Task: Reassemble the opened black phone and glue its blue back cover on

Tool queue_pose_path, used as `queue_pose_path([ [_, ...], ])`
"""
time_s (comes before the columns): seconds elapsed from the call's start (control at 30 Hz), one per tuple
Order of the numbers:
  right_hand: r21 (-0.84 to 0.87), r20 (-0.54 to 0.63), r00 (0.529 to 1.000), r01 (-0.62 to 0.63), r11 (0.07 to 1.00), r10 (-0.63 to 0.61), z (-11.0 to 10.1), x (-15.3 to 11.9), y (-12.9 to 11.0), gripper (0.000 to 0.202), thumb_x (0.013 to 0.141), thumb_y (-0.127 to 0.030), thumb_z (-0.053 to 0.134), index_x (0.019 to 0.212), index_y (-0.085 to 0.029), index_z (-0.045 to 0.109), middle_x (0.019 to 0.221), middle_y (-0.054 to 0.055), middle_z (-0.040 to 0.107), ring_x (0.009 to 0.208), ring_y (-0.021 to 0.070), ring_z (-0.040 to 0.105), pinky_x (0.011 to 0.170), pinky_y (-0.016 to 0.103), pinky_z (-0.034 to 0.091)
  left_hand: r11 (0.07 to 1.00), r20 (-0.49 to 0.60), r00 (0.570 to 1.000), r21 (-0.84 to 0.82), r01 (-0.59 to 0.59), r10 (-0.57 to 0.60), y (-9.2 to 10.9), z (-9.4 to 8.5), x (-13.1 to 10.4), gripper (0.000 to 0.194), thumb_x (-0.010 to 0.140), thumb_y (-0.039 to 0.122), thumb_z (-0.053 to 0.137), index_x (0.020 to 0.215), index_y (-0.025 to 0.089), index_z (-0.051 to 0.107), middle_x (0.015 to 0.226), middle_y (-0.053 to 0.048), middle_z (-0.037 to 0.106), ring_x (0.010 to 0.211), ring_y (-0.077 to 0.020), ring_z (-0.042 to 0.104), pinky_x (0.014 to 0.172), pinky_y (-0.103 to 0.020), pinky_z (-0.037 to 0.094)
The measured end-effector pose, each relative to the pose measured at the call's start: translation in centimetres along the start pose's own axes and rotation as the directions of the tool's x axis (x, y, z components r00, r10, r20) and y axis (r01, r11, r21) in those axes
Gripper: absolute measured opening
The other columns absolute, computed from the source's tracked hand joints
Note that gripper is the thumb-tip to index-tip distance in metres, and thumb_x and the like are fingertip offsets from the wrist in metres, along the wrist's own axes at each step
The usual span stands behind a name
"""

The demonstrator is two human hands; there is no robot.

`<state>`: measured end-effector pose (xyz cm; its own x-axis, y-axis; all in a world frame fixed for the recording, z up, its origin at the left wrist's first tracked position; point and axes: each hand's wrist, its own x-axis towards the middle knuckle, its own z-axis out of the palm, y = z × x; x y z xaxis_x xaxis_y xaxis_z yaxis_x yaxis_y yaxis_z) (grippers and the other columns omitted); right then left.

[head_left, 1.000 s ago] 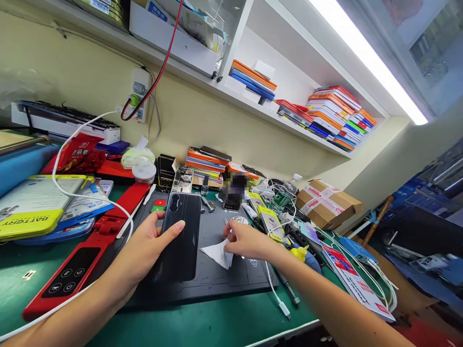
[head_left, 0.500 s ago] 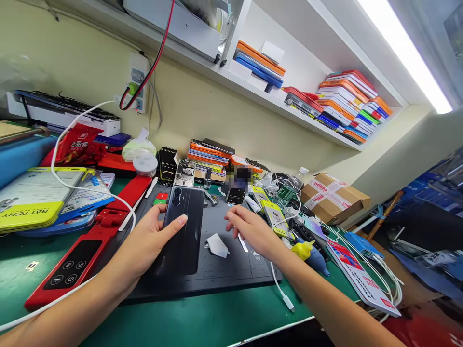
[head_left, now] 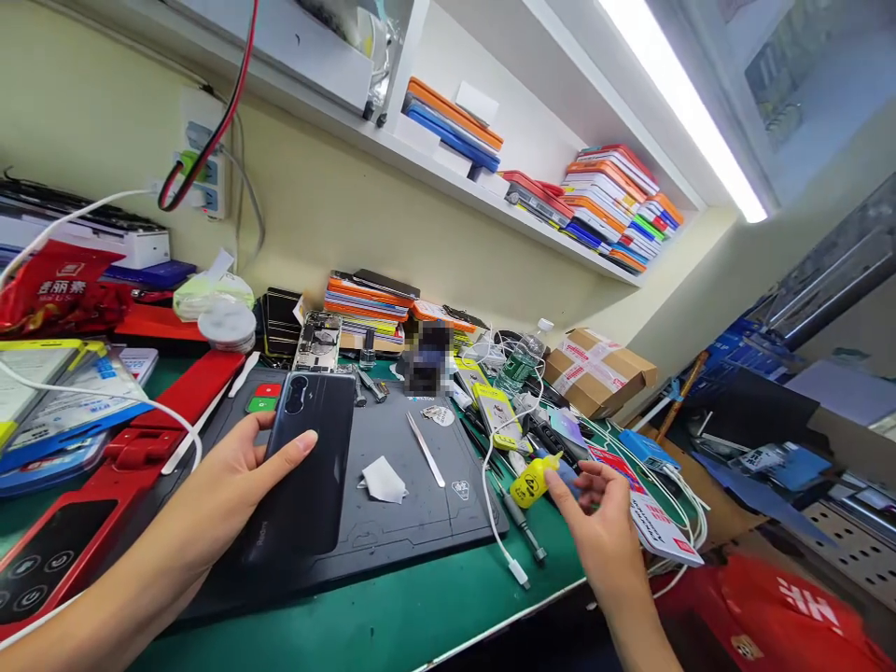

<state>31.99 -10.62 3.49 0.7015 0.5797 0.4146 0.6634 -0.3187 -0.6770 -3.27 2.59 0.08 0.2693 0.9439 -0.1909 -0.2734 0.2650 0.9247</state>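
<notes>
A dark phone (head_left: 308,467), back side up with its camera block at the top, is gripped by my left hand (head_left: 245,476), thumb across its back. Under it lies a dark work mat (head_left: 413,523). My right hand (head_left: 595,513) is at the right, fingers apart, nothing seen in it, beside a small yellow bottle (head_left: 529,485). On the mat, right of the phone, are a folded white wipe (head_left: 385,480) and metal tweezers (head_left: 426,450). A screwdriver (head_left: 524,530) lies below the yellow bottle.
A red device (head_left: 63,532) stands left of the mat. Behind are an opened phone (head_left: 318,343) and stacked phone parts (head_left: 371,303). A white cable (head_left: 516,569) crosses the bench's front right. A cardboard box (head_left: 595,369) and a clear bottle (head_left: 519,362) sit at the back right.
My right hand has moved right, from above the mat to beside the yellow bottle. The view has turned right. My left hand still holds the phone.
</notes>
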Motion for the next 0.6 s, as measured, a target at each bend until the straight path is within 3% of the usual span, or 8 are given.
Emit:
queue_pose_path([
  [0.07, -0.02, 0.079, 0.997, 0.01, 1.0, -0.009, 0.2, 0.9, 1.1, 0.066, 0.065, -0.065, 0.075, 0.112, -0.023, 0.054, 0.104, 0.01, 0.063, 0.089, 0.0293, 0.058, 0.086, 0.045, 0.049, 1.0, 0.012, 1.0, 0.009, 0.006, -0.006, -0.1, 0.0, 0.0, 0.054, 0.081, 0.041, 0.084, 0.121, 0.026, 0.052, 0.073, -0.001, 0.078, 0.059, -0.0271, 0.077, 0.05, -0.035, 0.064],
  [0.13, -0.029, 0.181, 0.983, 0.041, 0.999, -0.035, 0.5, 1.4, 1.5, 0.059, 0.062, -0.061, 0.08, 0.103, -0.024, 0.061, 0.104, 0.01, 0.068, 0.091, 0.0318, 0.062, 0.087, 0.046, 0.049, 1.0, 0.009, 1.0, 0.019, 0.006, -0.006, -0.2, -0.1, 0.2, 0.055, 0.081, 0.042, 0.085, 0.122, 0.026, 0.051, 0.072, -0.001, 0.077, 0.06, -0.0277, 0.077, 0.049, -0.035, 0.063],
  [0.23, -0.028, 0.281, 0.957, 0.086, 0.996, -0.074, 0.6, 1.8, 1.1, 0.046, 0.07, -0.061, 0.076, 0.094, -0.024, 0.062, 0.1, 0.01, 0.072, 0.097, 0.036, 0.065, 0.089, 0.048, 0.049, 1.0, 0.004, 1.0, 0.009, -0.014, 0.014, -0.2, -0.2, 0.3, 0.05, 0.084, 0.038, 0.083, 0.121, 0.026, 0.052, 0.078, -0.003, 0.079, 0.065, -0.0269, 0.078, 0.056, -0.036, 0.066],
  [0.4, 0.058, 0.357, 0.915, 0.18, 0.982, -0.188, 0.0, 2.0, -1.6, 0.044, 0.09, -0.062, 0.057, 0.113, -0.025, 0.056, 0.109, 0.008, 0.071, 0.104, 0.0312, 0.065, 0.091, 0.042, 0.049, 0.999, -0.038, 0.998, 0.015, -0.043, 0.043, 0.5, -0.1, 0.1, 0.048, 0.086, 0.037, 0.081, 0.121, 0.023, 0.052, 0.087, -0.006, 0.081, 0.072, -0.0247, 0.08, 0.056, -0.029, 0.064],
  [0.47, 0.08, 0.482, 0.835, 0.258, 0.963, -0.264, 0.0, 1.5, -3.5, 0.04, 0.095, -0.06, 0.053, 0.113, -0.025, 0.058, 0.104, 0.007, 0.07, 0.096, 0.029, 0.066, 0.088, 0.04, 0.05, 0.999, -0.039, 0.998, 0.019, -0.04, 0.041, 0.8, 0.0, 0.1, 0.05, 0.084, 0.039, 0.083, 0.12, 0.023, 0.053, 0.086, -0.006, 0.08, 0.07, -0.0243, 0.079, 0.053, -0.028, 0.062],
  [0.6, 0.02, 0.705, 0.619, 0.471, 0.882, -0.347, 0.7, -0.1, -7.8, 0.033, 0.098, -0.053, 0.056, 0.112, -0.025, 0.067, 0.111, 0.008, 0.071, 0.1, 0.0286, 0.065, 0.088, 0.038, 0.047, 0.999, -0.016, 0.999, 0.036, -0.027, 0.028, 0.9, 0.0, -0.1, 0.051, 0.083, 0.041, 0.083, 0.121, 0.022, 0.053, 0.079, -0.002, 0.078, 0.065, -0.0219, 0.077, 0.048, -0.023, 0.058],
])
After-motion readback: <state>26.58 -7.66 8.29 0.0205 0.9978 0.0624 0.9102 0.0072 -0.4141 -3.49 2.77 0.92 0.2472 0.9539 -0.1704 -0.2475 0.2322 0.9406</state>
